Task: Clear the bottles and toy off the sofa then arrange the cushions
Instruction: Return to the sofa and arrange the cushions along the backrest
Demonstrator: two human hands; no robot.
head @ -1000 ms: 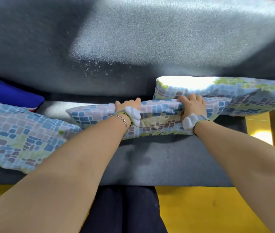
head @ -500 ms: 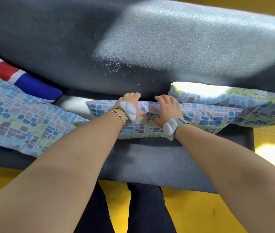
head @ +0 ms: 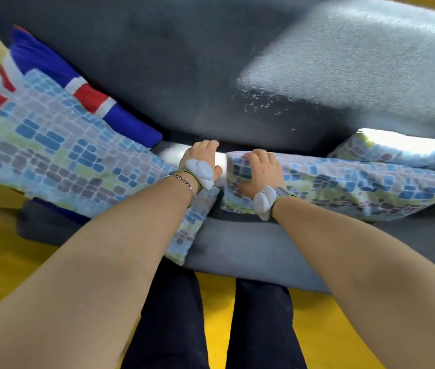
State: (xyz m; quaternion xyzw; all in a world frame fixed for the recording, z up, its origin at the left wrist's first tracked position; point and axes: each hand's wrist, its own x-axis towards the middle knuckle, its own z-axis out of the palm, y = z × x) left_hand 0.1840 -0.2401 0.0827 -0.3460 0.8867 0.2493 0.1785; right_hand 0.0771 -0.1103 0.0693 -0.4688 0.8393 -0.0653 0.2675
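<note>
Two hands held the middle cushion (head: pixel 344 182) a second ago; now only the right hand (head: pixel 260 171) grips it, curled over its left end. The left hand (head: pixel 201 155) has come off, open, beside the left cushion (head: pixel 64 161). Placement judged nearly settled; the cushion runs rightward along the backrest (head: pixel 211 75).

The left cushion (head: pixel 64 161) overlies the rear cushion (head: pixel 131 121) (left end of the sofa (head: pixel 237 249)); the middle cushion (head: pixel 344 187) lies just right.

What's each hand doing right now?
Left hand: open, fingers straight, on the sofa seat.
Right hand: gripping the left end of the middle cushion.
</note>
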